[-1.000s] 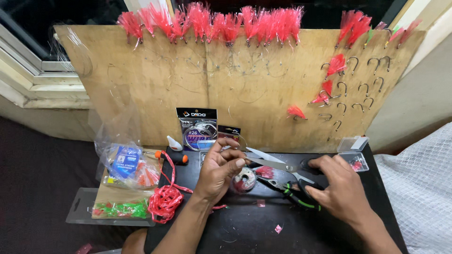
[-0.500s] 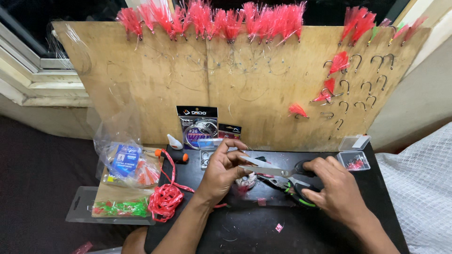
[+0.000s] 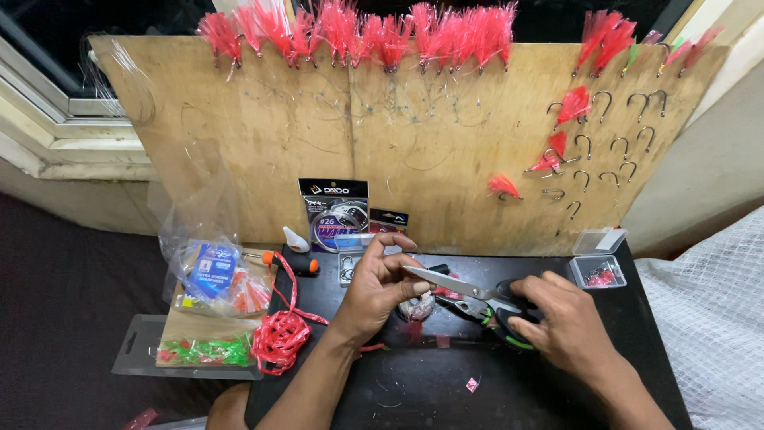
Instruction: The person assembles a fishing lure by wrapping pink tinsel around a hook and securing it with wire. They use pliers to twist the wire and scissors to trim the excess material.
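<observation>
Plywood board [image 3: 382,151] leans against the wall behind a small black bench [image 3: 446,382], serving as a drying and holding rack: red feathered lures [image 3: 374,32] hang in a row along its top edge, and bare hooks [image 3: 613,151] are stuck into its right side, a few already dressed in red.

Right hand [image 3: 557,322] is closed through the handles of a pair of scissors [image 3: 469,291], blades parted and pointing left toward the other hand. Left hand [image 3: 378,283] is pinched, thumb against forefinger, holding something small at the blade tips; too small to identify, probably line or a feather strand held taut for a clean cut. The work sits above the middle of the bench, where trimmings can fall on the dark surface; a pink scrap [image 3: 471,385] lies there.

Supplies sit within the left hand's reach: tangle of red cord [image 3: 278,342], orange-handled tool [image 3: 298,263], small glue bottle [image 3: 294,239], plastic bag of packets [image 3: 211,275], tray of green and red bits [image 3: 199,350]. Wire packet [image 3: 334,215] stands propped against the board. Clear box [image 3: 598,271] with red pieces sits open at the right corner, near the scissors hand.
</observation>
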